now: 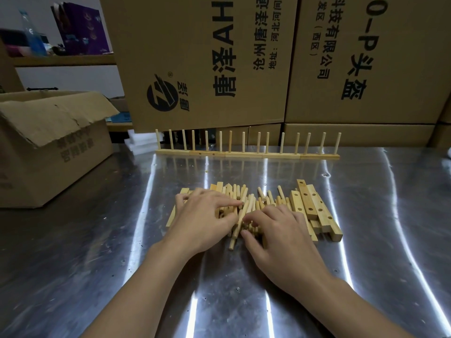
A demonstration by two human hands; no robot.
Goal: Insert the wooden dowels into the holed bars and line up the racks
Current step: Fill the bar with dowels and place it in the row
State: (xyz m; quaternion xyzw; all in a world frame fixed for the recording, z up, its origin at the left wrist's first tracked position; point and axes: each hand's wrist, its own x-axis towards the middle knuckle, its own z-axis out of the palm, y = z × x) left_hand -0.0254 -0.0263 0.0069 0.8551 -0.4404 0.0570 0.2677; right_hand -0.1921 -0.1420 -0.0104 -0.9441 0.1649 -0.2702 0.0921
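Observation:
A heap of loose wooden dowels [266, 198] lies in the middle of the metal table [97, 240]. Holed wooden bars [314, 208] are stacked at the heap's right side, and more bars [181, 192] poke out on its left. My left hand [202, 220] rests palm down on the left of the heap, its fingertips touching a dowel [240, 220]. My right hand [280, 235] lies on the right part of the heap, fingers bent over the dowels. Whether either hand grips a dowel is hidden. Several finished racks [246, 154] with upright dowels stand end to end in a row at the back.
An open cardboard box [53, 142] sits at the left on the table. Large printed cartons [268, 57] form a wall behind the rack row. White foam pieces [141, 142] lie near the row's left end. Bare metal surface lies in front of the heap.

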